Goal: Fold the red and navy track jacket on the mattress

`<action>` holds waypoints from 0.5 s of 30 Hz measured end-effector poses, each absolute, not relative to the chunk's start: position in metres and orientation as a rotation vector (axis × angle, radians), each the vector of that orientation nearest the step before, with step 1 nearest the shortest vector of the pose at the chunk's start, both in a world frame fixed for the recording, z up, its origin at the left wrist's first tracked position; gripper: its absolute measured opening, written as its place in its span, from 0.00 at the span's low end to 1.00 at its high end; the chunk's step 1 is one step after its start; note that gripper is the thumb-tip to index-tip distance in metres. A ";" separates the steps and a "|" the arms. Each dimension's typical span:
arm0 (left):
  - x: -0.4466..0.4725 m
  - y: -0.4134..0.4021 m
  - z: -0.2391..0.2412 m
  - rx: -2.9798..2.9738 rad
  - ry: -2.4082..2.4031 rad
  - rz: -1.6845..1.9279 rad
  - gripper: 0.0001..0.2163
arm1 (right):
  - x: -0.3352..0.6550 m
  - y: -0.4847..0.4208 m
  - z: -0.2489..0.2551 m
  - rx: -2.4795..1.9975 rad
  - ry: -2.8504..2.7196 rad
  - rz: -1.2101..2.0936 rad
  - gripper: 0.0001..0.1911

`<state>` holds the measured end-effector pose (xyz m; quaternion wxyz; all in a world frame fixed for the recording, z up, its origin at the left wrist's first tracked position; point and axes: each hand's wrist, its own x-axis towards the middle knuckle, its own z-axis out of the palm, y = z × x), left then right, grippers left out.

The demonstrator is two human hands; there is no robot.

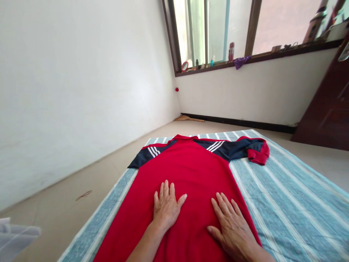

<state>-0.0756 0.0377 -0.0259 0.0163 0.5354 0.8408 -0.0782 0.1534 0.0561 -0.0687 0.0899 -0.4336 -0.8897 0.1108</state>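
Note:
A red shirt (188, 171) with dark navy shoulders and white stripes lies spread out, its collar at the far end. My left hand (167, 207) rests flat on the left part of its body, fingers stretched away from me and thumb out. Lower on the right side, my right hand (231, 225) also lies palm down on the red cloth with the fingers extended. The right sleeve (240, 150) reaches out sideways and its red end is turned over. On the left, the navy sleeve (145, 155) runs to the edge of the striped sheet. The shirt's bottom end is out of frame.
Beneath the shirt is a blue-and-white striped sheet (289, 196). White walls stand at the left and back. A broom (191, 118) lies on the floor by the corner. The windowsill holds a red flask (231, 52) and a purple cloth (241, 62). At the right is a dark door (324, 109).

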 end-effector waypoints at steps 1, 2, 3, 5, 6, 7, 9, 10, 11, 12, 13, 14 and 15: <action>-0.070 0.046 -0.025 1.730 2.594 -0.211 0.35 | 0.153 0.056 -0.070 -1.281 -2.644 0.308 0.39; -0.064 0.057 -0.024 1.810 2.552 -0.169 0.34 | 0.153 0.056 -0.072 -1.271 -2.641 0.281 0.39; -0.058 0.069 -0.024 1.887 2.496 -0.122 0.33 | 0.153 0.056 -0.075 -1.261 -2.636 0.250 0.39; -0.048 0.095 -0.026 1.971 2.396 -0.042 0.33 | 0.153 0.057 -0.083 -1.231 -2.622 0.171 0.38; -0.044 0.108 -0.027 1.974 2.365 -0.029 0.33 | 0.153 0.057 -0.088 -1.212 -2.610 0.124 0.38; -0.042 0.119 -0.029 1.950 2.350 -0.032 0.34 | 0.153 0.058 -0.094 -1.189 -2.596 0.074 0.38; -0.040 0.134 -0.033 1.884 2.345 -0.055 0.35 | 0.154 0.060 -0.105 -1.138 -2.561 -0.030 0.37; -0.041 0.138 -0.035 1.860 2.344 -0.063 0.36 | 0.155 0.061 -0.110 -1.112 -2.541 -0.080 0.36; -0.042 0.140 -0.037 1.848 2.346 -0.062 0.36 | 0.155 0.062 -0.115 -1.087 -2.523 -0.126 0.35; -0.045 0.141 -0.038 1.848 2.356 -0.049 0.35 | 0.156 0.063 -0.119 -1.064 -2.504 -0.169 0.35; -0.049 0.142 -0.039 1.857 2.373 -0.027 0.35 | 0.156 0.064 -0.123 -1.045 -2.485 -0.211 0.35; -0.053 0.142 -0.039 1.864 2.397 -0.003 0.35 | 0.156 0.066 -0.127 -1.025 -2.465 -0.252 0.36; -0.058 0.143 -0.039 1.862 2.424 0.012 0.34 | 0.156 0.067 -0.130 -1.006 -2.445 -0.290 0.36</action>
